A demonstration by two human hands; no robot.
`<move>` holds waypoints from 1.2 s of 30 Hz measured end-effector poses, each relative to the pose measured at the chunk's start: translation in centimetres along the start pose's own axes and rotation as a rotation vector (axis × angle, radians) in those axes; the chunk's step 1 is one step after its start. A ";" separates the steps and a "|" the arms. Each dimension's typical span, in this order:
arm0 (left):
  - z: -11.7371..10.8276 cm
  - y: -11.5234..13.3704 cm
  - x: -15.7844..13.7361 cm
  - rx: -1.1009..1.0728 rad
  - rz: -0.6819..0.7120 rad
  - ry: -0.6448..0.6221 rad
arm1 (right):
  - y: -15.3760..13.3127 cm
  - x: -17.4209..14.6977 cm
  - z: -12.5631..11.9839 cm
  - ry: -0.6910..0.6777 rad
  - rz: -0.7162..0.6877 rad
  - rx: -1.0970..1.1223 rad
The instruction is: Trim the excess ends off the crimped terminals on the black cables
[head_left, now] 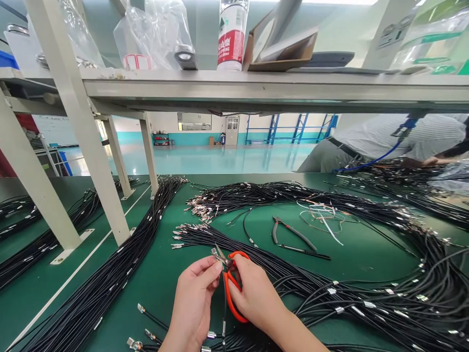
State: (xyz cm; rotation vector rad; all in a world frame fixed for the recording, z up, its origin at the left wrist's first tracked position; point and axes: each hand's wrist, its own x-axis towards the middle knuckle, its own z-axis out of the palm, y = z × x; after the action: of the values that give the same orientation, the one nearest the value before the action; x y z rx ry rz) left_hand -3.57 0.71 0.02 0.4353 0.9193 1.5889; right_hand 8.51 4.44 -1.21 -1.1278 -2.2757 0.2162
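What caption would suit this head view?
Left hand holds a black cable; right hand holds orange-handled scissors near its end.

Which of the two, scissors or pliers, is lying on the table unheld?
The grey-handled pliers, lying with their handles spread on the green table. The orange-handled scissors, by contrast, are in the right hand.

From the person's head, the one camera looks forward and down, with the hands [194,298] close over the counter [359,259].
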 end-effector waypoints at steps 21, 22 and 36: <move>-0.6 -0.1 0.4 0.036 -0.030 0.083 | 1.5 1.0 -0.8 -0.079 0.169 -0.054; -0.7 -0.1 0.5 0.043 -0.038 0.093 | 2.2 1.2 -1.0 -0.078 0.202 -0.111; 0.6 -0.1 -0.8 0.054 -0.109 -0.036 | 0.1 2.4 1.4 -0.288 -0.063 -0.370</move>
State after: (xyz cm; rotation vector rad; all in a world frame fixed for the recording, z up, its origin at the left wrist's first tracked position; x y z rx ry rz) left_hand -2.86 0.17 0.53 0.4427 0.9441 1.4554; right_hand 6.72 6.50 -1.38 -1.2705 -2.6807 -0.0790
